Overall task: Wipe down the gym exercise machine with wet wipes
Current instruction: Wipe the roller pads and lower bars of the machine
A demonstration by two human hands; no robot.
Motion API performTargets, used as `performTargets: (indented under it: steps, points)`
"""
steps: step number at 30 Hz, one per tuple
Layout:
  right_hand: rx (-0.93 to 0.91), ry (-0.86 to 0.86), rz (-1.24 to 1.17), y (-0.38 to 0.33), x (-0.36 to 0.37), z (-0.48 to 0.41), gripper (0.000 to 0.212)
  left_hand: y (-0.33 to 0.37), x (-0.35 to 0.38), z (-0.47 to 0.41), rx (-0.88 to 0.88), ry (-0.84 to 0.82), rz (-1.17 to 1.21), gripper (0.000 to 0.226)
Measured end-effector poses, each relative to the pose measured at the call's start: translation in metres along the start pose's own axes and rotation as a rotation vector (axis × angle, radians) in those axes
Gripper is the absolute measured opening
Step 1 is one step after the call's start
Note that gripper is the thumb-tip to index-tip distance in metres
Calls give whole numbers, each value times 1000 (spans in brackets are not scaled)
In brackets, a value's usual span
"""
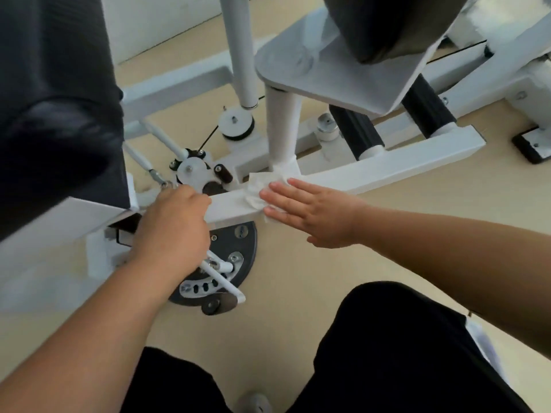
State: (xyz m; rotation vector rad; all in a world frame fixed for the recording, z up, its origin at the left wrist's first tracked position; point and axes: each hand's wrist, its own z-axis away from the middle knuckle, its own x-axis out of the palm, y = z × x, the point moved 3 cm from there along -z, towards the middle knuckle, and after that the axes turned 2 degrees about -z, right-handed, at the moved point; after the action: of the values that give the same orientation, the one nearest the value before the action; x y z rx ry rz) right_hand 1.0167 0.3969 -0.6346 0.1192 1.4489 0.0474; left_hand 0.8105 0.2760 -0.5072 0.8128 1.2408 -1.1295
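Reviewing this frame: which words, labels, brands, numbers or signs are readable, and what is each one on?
No text can be read.
The white frame bar, the wet wipe and the black pad show no print.
The dark round plate under the bar has a row of slots. If there are marks beside them, they are too blurred to read.

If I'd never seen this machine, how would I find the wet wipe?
Find the long white bar running across the machine's base. Where the round white post stands on it, the right hand presses flat on the wet wipe. It is the only soft, crumpled white thing; everything around it is hard and smooth.
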Motion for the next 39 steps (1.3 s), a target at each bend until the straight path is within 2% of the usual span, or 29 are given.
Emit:
performTargets:
  steps: [2, 6, 9, 12, 17, 24, 31, 34, 36, 39]
  points:
    - [-32, 38, 23, -8, -9, -20, 96, -10, 8, 17, -28, 49, -9, 28]
    - [-52, 37, 89, -18, -12, -41, 87, -32, 27, 51, -121, 139, 24, 53]
    - [-77, 70, 127, -31, -15, -59, 80, -48, 47, 68, -205, 61, 7, 66]
    - [-110, 97, 150, -51, -26, -98, 81, -65, 62, 80, -267, -5, 43, 76]
    - [-110, 133, 166, -71, -42, -133, 82, -78, 75, 88, -210, -61, 51, 91]
    - [-87, 121, 171, -67, -42, -123, 86, -83, 74, 90, -215, -171, -12, 95]
    - [-49, 50, 203, -33, -25, -52, 86, -93, 75, 90, -154, -213, 12, 102]
    - [-129, 68, 231, -41, -33, -76, 81, -100, 78, 90, -115, -174, 72, 97]
    - [-204, 104, 268, -54, -43, -108, 77, -105, 81, 94, -103, -77, 80, 88]
    - [-256, 143, 313, -71, -55, -146, 78, -112, 86, 103, -195, 34, 102, 83]
